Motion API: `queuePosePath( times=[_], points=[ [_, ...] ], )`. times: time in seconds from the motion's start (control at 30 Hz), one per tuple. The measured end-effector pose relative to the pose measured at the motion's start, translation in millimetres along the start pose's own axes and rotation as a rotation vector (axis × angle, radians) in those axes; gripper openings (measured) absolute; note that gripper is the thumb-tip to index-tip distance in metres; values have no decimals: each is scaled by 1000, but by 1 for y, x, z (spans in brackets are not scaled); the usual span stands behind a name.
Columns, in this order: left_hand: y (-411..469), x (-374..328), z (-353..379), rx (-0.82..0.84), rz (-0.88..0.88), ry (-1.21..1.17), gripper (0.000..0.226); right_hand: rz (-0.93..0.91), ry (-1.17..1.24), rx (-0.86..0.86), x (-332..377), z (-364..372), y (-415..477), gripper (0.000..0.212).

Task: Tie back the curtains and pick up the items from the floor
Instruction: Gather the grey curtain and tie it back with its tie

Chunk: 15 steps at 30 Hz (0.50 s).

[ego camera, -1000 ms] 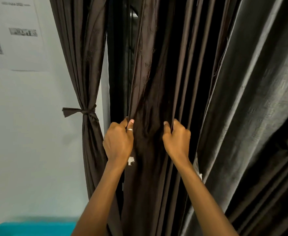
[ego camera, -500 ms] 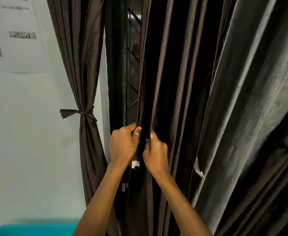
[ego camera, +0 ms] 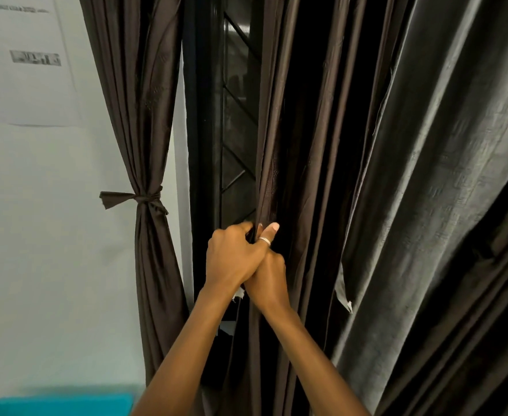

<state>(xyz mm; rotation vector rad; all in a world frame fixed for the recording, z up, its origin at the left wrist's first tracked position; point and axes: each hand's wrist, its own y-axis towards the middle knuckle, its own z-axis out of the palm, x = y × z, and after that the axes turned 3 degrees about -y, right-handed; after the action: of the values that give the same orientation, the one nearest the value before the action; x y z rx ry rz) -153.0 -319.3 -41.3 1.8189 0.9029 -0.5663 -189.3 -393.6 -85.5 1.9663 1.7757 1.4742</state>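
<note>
One head-worn view looks forward, close to the dark brown curtain [ego camera: 321, 145], which fills the centre; a white wall [ego camera: 51, 235] lies left of it.

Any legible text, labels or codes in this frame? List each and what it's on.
None can be read.
White paper sheet taped to the wall: a top line of print, too blurred to read.
Same sheet: a dark printed block, illegible.
Same sheet: a QR code, no readable characters.

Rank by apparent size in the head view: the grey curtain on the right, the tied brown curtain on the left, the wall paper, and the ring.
1. grey curtain
2. tied brown curtain
3. wall paper, partly cropped
4. ring
</note>
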Motion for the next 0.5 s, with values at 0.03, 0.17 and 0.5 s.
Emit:
queuePosePath(
  times=[0.03, 0.17, 0.5],
  points=[
    [1, 0, 1, -26, -2, 17, 44, -2, 34, 7, 0, -1, 0, 25],
    [4, 2, 4, -127, -35, 46, 46, 5, 118, 60, -2, -8, -1, 30],
    [2, 5, -3, -173, -25, 162, 57, -103, -155, -400, 19, -99, 26, 36]
  ],
)
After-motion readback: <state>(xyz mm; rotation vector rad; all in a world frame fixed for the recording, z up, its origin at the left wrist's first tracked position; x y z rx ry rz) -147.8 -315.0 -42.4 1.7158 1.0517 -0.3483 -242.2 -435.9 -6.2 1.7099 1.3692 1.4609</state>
